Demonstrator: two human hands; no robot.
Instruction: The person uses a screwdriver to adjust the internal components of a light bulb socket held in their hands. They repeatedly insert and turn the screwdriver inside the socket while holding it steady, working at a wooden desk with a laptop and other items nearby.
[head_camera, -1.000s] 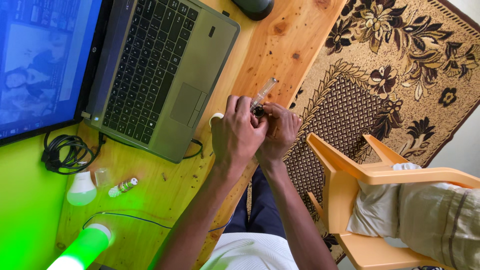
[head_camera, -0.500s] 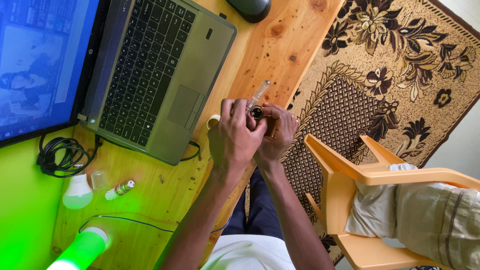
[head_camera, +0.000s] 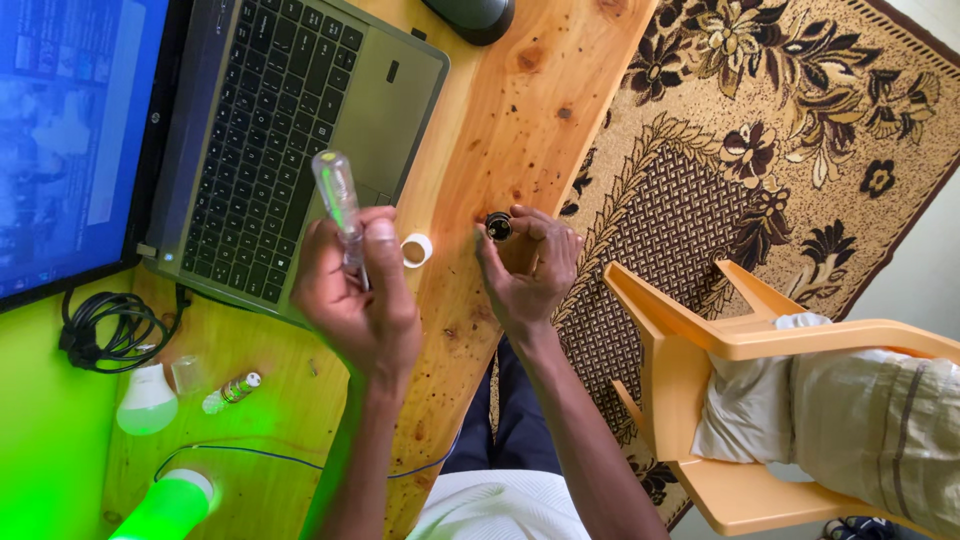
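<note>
Head view, looking down.

Left hand: centre of the frame, fingers closed around a clear-handled screwdriver; the transparent handle points toward the upper left, over the edge of the laptop.

Right hand: just right of centre, well apart from the left hand; thumb and fingertips pinch a small dark round part, held above the table edge.

Small white ring: lies on the table between the two hands, touching neither.

Table: knotted wood, running from top centre to bottom left.

Laptop: open, upper left; grey deck with black keys, screen lit blue at the far left edge.

Mouse: dark, top centre, partly cut off.

Coiled black cable: left edge, beside the laptop.

White bulb dome and small bulb base: lower left, near each other.

Green-lit cylinder: bottom left corner.

Patterned carpet: floral, brown and cream, right half.

Orange plastic chair: lower right, with pale cloth draped over it.
</note>
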